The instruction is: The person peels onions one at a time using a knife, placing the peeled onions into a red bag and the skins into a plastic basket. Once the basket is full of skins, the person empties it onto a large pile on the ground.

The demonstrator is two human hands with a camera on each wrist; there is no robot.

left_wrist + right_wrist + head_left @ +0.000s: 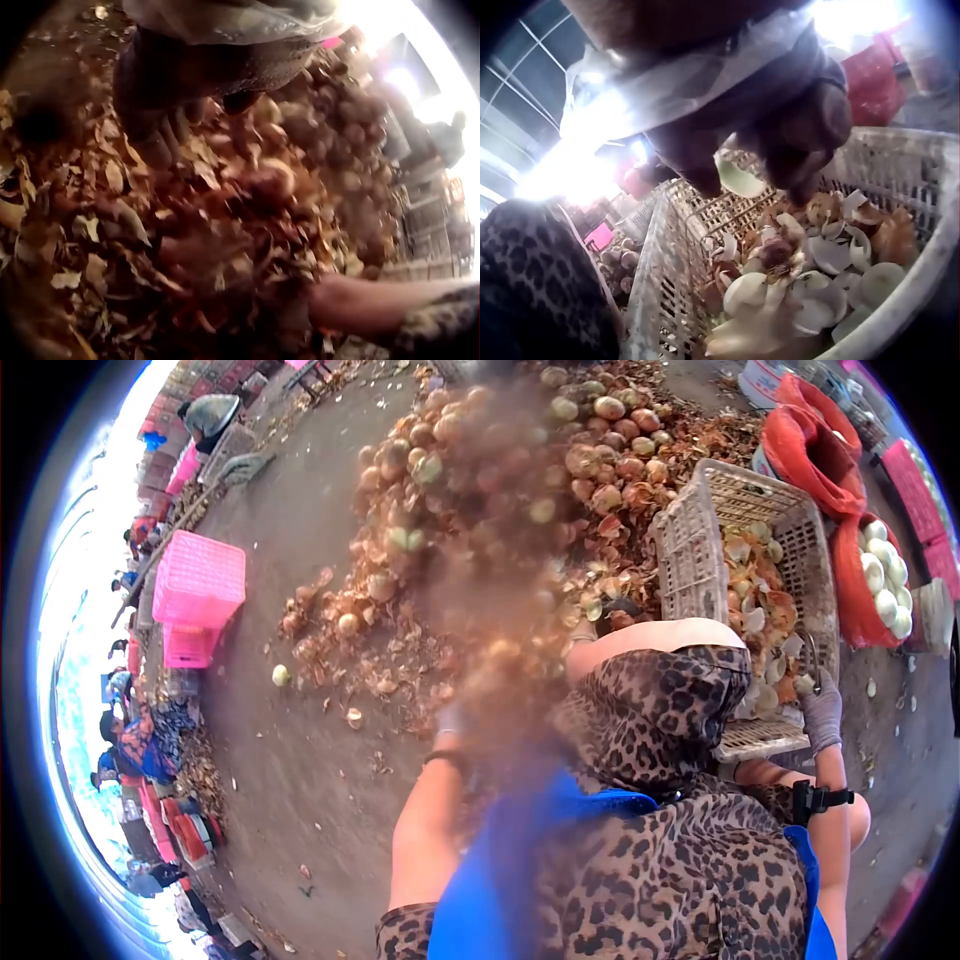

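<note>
From my end, the pink crates [200,595] stand stacked near the floor's left edge. Further right, toward the floor's far edge, lies the heap of onions [425,435], dry skins [97,270] spread along its near side (a smear blurs the head view here). The left grip [210,71], a gloved hand, hangs fingers-down close over those skins; I cannot tell whether it grasps anything, since the back of the hand hides what is beneath. Right of the heap I have a grimy slatted crate [690,565] with peelings [765,620] inside. The right grip [822,715], also gloved, is at that crate's right edge toward its near corner, thumb and curled fingers pinching a pale green onion piece [737,178] above the peelings. Beyond, nearer the floor's right edge, peeled onions [885,585] fill a red bag [852,610].
</note>
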